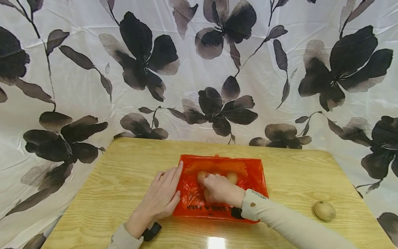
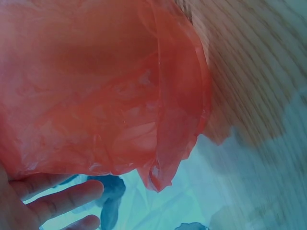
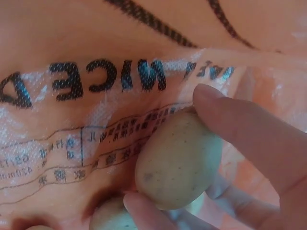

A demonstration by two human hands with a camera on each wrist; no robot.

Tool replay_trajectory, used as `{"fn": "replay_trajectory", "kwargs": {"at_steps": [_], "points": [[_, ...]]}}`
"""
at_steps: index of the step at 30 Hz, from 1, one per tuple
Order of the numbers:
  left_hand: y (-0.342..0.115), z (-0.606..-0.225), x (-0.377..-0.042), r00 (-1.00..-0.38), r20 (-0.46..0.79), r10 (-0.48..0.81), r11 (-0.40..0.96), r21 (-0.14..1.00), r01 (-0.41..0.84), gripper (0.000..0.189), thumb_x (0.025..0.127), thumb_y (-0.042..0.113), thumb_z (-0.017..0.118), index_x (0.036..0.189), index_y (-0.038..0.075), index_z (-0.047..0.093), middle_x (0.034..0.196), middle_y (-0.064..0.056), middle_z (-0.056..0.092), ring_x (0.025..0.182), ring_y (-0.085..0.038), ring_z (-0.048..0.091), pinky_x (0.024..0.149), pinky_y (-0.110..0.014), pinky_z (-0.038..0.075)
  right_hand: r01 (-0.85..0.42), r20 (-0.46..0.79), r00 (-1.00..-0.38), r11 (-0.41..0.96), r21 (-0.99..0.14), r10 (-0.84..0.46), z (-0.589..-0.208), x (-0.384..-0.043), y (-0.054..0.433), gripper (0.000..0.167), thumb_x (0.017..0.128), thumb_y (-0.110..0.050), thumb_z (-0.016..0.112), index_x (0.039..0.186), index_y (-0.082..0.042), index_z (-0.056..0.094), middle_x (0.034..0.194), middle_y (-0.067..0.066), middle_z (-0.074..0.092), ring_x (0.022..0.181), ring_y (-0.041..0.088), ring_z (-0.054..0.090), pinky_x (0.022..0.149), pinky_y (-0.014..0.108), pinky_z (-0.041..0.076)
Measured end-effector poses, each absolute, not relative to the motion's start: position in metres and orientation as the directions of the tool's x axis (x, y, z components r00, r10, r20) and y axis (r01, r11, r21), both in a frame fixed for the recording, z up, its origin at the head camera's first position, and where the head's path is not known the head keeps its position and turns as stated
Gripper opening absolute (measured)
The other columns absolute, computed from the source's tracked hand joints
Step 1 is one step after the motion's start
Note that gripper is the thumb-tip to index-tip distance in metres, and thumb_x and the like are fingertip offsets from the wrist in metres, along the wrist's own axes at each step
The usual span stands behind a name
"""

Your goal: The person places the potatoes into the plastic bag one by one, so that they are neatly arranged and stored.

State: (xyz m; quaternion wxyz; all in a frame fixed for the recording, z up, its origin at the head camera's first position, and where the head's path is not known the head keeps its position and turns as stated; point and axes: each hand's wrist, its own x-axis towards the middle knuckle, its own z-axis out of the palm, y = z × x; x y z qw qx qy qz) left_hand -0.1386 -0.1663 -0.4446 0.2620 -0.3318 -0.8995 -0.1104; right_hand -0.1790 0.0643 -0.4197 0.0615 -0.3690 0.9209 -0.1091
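A red plastic bag (image 1: 248,173) with black lettering lies spread on the table. My right hand (image 1: 219,188) reaches over it. In the right wrist view, the fingers and thumb of that hand pinch a potato (image 3: 177,158) against the printed plastic. More potatoes (image 1: 231,177) sit beside the hand within the bag's outline, one (image 3: 110,215) just below the held one. My left hand (image 1: 163,195) rests at the bag's left edge with its fingers extended; in the left wrist view, the fingers (image 2: 67,199) lie along the plastic's border.
One loose potato (image 1: 324,210) lies on the wooden table (image 1: 130,166), right of the bag and beyond the right forearm. A white cloth (image 1: 186,76) with dark flowers hangs behind the table and along its sides.
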Motion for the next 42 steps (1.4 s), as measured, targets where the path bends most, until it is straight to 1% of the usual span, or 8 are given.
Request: {"fn": "replay_trajectory", "kwargs": {"at_steps": [6,10,14,19,24,28,36,42], "points": [[-0.166,-0.444,-0.138,-0.642,0.545,0.539,0.755,0.027,0.656,0.078,0.082,0.023,0.049,0.151,-0.009,0.030,0.128,-0.016,0.054,0.109,-0.028,0.052,0.085,-0.043,0.040,-0.686,0.001,-0.714,0.698,-0.203,-0.701,-0.420,-0.175,0.064,0.023,0.075,-0.002,0.062,0.074,-0.015,0.043,0.072,0.001,0.049,0.059,0.021,0.049,0.049,0.037,0.043],[-0.167,-0.443,-0.138,-0.641,0.548,0.538,0.755,0.025,0.656,0.080,0.082,0.023,0.050,0.152,-0.008,0.028,0.128,-0.017,0.054,0.109,-0.029,0.053,0.085,-0.043,0.039,-0.694,0.012,-0.706,0.689,-0.209,-0.708,-0.420,-0.175,0.064,0.023,0.074,-0.001,0.062,0.078,-0.013,0.043,0.074,0.003,0.053,0.060,0.023,0.051,0.049,0.038,0.045],[-0.166,-0.443,-0.138,-0.639,0.549,0.538,0.755,0.022,0.655,0.081,0.081,0.023,0.051,0.152,-0.008,0.027,0.128,-0.017,0.054,0.109,-0.029,0.053,0.085,-0.044,0.039,-0.695,0.009,-0.705,0.688,-0.206,-0.709,-0.421,-0.176,0.064,0.024,0.075,-0.001,0.063,0.077,-0.013,0.042,0.072,0.002,0.052,0.059,0.022,0.051,0.050,0.038,0.045],[-0.166,-0.444,-0.138,-0.637,0.553,0.538,0.754,0.023,0.656,0.081,0.080,0.023,0.051,0.151,-0.008,0.028,0.128,-0.017,0.054,0.108,-0.029,0.053,0.085,-0.043,0.039,-0.659,-0.044,-0.731,0.721,-0.215,-0.681,-0.422,-0.178,0.063,0.025,0.073,-0.002,0.065,0.075,-0.015,0.045,0.069,0.001,0.048,0.061,0.019,0.048,0.051,0.035,0.043],[-0.166,-0.444,-0.138,-0.638,0.552,0.537,0.751,0.031,0.660,0.081,0.081,0.023,0.049,0.152,-0.007,0.027,0.128,-0.017,0.054,0.109,-0.029,0.052,0.085,-0.043,0.039,-0.600,-0.118,-0.756,0.753,-0.271,-0.644,-0.418,-0.178,0.062,0.020,0.070,0.000,0.066,0.079,-0.014,0.053,0.069,0.001,0.051,0.062,0.019,0.048,0.054,0.032,0.044],[-0.166,-0.443,-0.138,-0.633,0.558,0.537,0.749,0.030,0.662,0.081,0.081,0.023,0.049,0.152,-0.008,0.027,0.128,-0.017,0.054,0.109,-0.029,0.052,0.084,-0.043,0.039,-0.572,-0.153,-0.758,0.760,-0.308,-0.633,-0.414,-0.177,0.061,0.020,0.070,0.001,0.065,0.078,-0.013,0.055,0.068,0.001,0.050,0.061,0.019,0.046,0.053,0.031,0.043],[-0.166,-0.442,-0.137,-0.639,0.549,0.539,0.752,0.029,0.659,0.082,0.081,0.023,0.050,0.153,-0.007,0.026,0.128,-0.017,0.054,0.110,-0.029,0.052,0.084,-0.043,0.039,-0.554,-0.168,-0.774,0.781,-0.288,-0.611,-0.413,-0.178,0.059,0.018,0.070,0.000,0.063,0.075,-0.013,0.052,0.067,0.002,0.045,0.060,0.020,0.043,0.051,0.030,0.037],[-0.166,-0.441,-0.137,-0.644,0.538,0.543,0.753,0.028,0.658,0.081,0.081,0.023,0.051,0.152,-0.008,0.027,0.129,-0.017,0.054,0.110,-0.028,0.051,0.085,-0.043,0.039,-0.536,-0.192,-0.776,0.788,-0.303,-0.601,-0.410,-0.177,0.059,0.014,0.070,0.000,0.063,0.071,-0.012,0.056,0.067,0.002,0.045,0.059,0.019,0.042,0.051,0.030,0.036]]}}
